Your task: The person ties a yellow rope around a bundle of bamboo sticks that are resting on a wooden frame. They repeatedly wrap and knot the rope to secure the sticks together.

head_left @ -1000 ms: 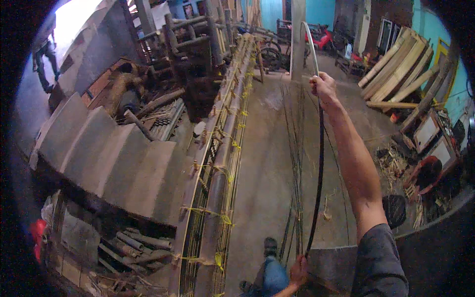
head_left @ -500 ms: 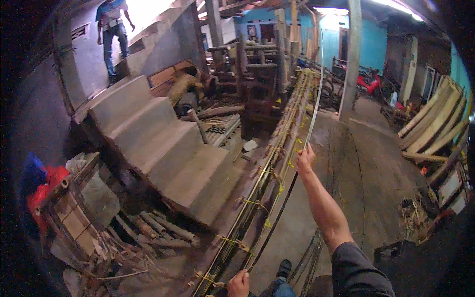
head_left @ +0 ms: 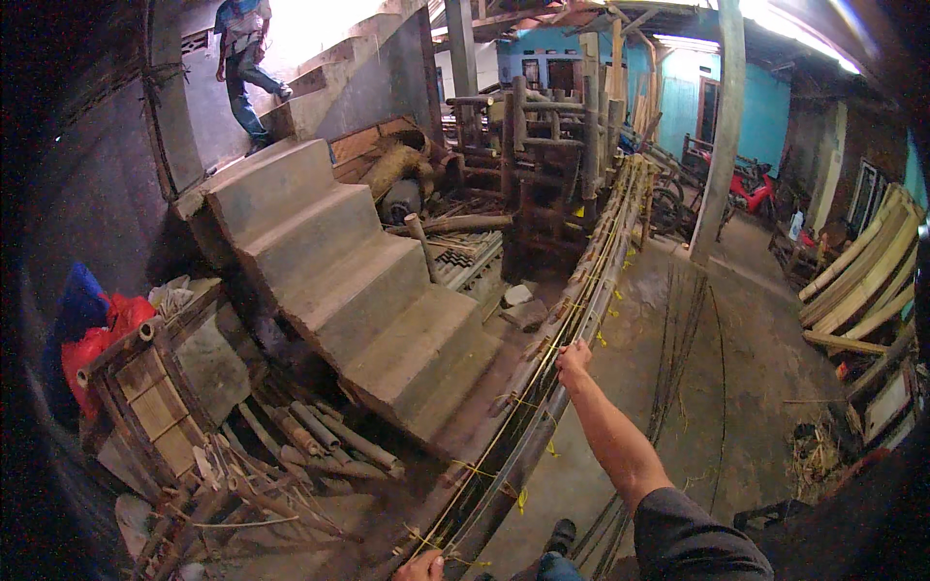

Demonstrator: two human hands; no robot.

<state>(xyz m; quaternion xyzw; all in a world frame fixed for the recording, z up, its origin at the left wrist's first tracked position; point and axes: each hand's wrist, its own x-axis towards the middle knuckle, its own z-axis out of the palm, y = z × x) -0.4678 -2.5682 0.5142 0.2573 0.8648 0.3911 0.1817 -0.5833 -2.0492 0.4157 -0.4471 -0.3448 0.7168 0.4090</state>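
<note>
A long rack of poles [head_left: 539, 389] runs away from me, with yellow ties [head_left: 522, 501] hanging along its right side. Over its upper face lies a long, thin, pale strip [head_left: 498, 486], hard to separate from the other lengths beside it. My right hand [head_left: 574, 357], arm stretched forward, is closed on the strip above the rack's right edge. At the lower edge my left hand [head_left: 421, 566] is closed around the near part of the strip, close to the rack's near end; the picture's border cuts this hand off.
Concrete stairs [head_left: 358, 281] rise left of the rack, and a person [head_left: 244, 73] is on them. Scrap wood and bamboo [head_left: 310, 436] lie at lower left. A post [head_left: 719, 136], a red motorbike [head_left: 752, 189] and leaning bamboo slats [head_left: 867, 257] stand to the right.
Both hands have moved left, bringing the strip from above the floor at right to over the rack. The view has shifted, and the person on the stairs has taken a step.
</note>
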